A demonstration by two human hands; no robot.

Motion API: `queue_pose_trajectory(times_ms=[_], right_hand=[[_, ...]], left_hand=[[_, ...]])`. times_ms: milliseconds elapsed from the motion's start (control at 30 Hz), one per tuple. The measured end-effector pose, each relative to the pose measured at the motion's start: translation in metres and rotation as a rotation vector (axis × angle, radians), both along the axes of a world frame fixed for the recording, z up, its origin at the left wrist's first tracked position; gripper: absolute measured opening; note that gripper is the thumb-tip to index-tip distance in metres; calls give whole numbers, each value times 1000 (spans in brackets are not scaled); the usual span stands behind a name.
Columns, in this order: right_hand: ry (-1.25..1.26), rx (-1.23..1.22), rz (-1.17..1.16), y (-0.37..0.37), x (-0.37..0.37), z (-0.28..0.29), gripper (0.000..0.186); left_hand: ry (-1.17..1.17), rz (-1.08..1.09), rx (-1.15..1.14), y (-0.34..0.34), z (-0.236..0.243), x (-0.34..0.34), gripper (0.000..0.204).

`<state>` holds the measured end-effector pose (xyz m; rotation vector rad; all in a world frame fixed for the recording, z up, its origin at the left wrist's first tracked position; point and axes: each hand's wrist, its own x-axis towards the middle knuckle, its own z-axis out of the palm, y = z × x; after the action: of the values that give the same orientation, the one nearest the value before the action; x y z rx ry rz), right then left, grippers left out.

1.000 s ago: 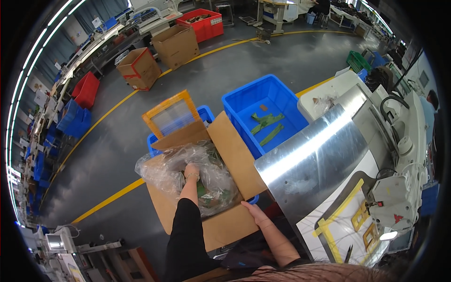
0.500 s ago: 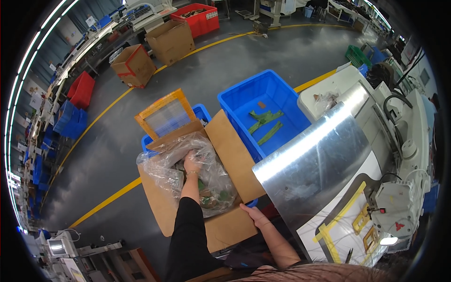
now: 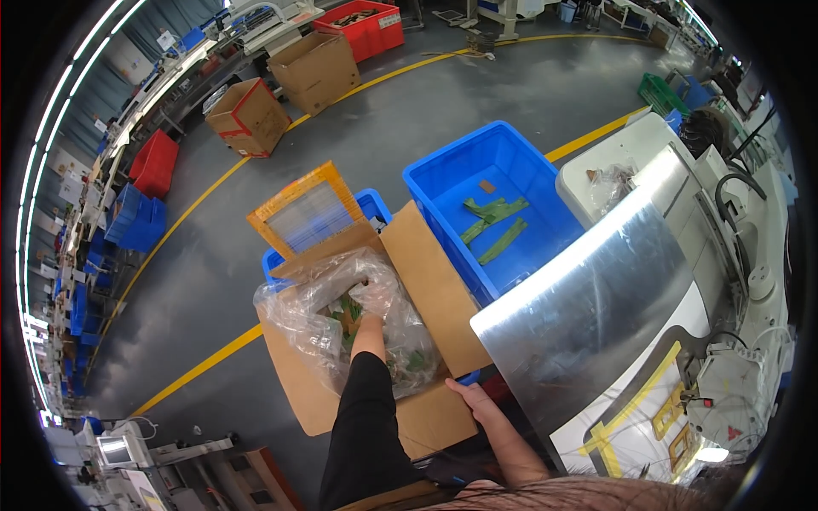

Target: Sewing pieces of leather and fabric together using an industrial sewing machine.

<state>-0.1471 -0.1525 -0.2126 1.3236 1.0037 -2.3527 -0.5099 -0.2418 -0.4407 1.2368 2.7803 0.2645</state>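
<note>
A cardboard box (image 3: 439, 426) stands with its flaps folded out, lined with a clear plastic bag (image 3: 294, 302). Green and brown pieces (image 3: 416, 361) lie inside the bag; their kind is not clear. My left hand (image 3: 371, 300) reaches down into the bag, against the crumpled film on its far right side. Its fingers are blurred and partly covered by plastic. At the box's near right corner, my right hand (image 3: 474, 399) grips the flap edge, thumb on top.
Behind the box sits a blue crate (image 3: 372, 203) with a yellow-orange frame (image 3: 307, 209) leaning on it. A larger blue bin (image 3: 532, 170) holds green strips (image 3: 503, 241). To the right are a shiny metal sheet (image 3: 588, 289) and a white machine (image 3: 733, 396).
My left hand has shifted right and a little inward within the bag, uncovering more green pieces to its left. My right hand stays at the box corner. The whole view has shifted slightly.
</note>
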Motion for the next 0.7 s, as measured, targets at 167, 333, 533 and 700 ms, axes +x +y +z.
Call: queue_pose_trajectory(times_ms=[167, 333, 533, 700], right_hand=[[99, -15, -46, -7, -1, 5, 29], [78, -16, -46, -3, 3, 1, 35], [124, -61, -66, -7, -3, 3, 38], [93, 10, -99, 2, 7, 1, 40]], left_hand=[[-83, -188, -206, -33, 58, -33, 37], [111, -152, -303, -5, 59, -13, 34], [39, -89, -337, -12, 77, -26, 30], [19, -129, -226, 4, 121, 1, 27]])
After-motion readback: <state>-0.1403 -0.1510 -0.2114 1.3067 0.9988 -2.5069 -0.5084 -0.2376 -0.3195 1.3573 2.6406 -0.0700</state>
